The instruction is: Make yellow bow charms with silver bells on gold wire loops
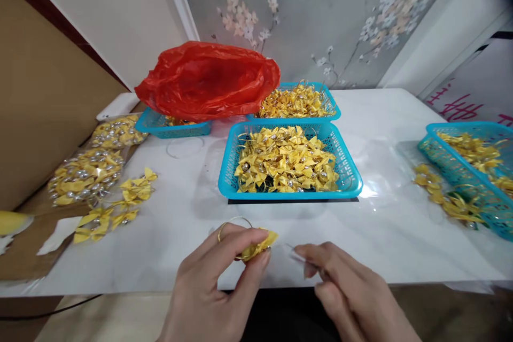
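Near the table's front edge, my left hand pinches a yellow ribbon flower between thumb and fingers. A thin gold wire loop rises from it behind the fingers, and a small silvery bead shows by the thumb tip. To its right, apart from the flower, my right hand is closed on a thin metal tool. The tool's tip points left toward the flower; blur and the fingers hide its exact kind. Just beyond my hands stands a blue plastic basket heaped with similar yellow flowers.
A red plastic bag lies over a blue basket at the back left. Another filled basket stands behind the middle one, and one more at right. Loose flowers and bagged ones lie at left.
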Tool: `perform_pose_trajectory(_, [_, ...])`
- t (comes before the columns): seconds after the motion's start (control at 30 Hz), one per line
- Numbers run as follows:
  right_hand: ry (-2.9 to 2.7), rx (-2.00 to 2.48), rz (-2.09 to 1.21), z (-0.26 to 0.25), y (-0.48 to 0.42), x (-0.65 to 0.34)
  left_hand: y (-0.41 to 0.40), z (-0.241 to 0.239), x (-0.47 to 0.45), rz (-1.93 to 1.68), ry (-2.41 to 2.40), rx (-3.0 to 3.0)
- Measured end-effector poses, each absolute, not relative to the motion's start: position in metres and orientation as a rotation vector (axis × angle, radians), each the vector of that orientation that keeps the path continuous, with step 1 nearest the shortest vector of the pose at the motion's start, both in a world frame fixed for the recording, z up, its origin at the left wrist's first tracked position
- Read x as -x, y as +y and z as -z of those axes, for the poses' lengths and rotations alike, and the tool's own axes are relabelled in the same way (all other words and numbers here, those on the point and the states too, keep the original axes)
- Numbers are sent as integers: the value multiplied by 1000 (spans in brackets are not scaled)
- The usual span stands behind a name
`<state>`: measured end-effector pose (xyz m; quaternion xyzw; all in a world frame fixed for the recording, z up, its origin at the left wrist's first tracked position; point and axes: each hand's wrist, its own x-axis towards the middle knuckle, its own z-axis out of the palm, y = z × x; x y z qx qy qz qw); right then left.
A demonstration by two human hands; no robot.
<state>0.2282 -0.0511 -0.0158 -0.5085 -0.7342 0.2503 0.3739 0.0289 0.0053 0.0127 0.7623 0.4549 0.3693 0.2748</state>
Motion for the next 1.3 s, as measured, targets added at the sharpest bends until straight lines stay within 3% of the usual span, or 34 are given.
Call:
perform_pose_trajectory(0.23, [-1972, 1244, -144, 18, -40, -216, 2, -21, -31, -1027, 1214, -2273])
perform_pose_trajectory(0.4, [-2007, 1312, 41, 11, -42, -217, -1, -21, -31, -1063, 1207, -2318])
perform_pose_trajectory(1.3, [-1990, 1361, 58, 16, -46, -217, -4, -21, -31, -1038, 1236, -2285])
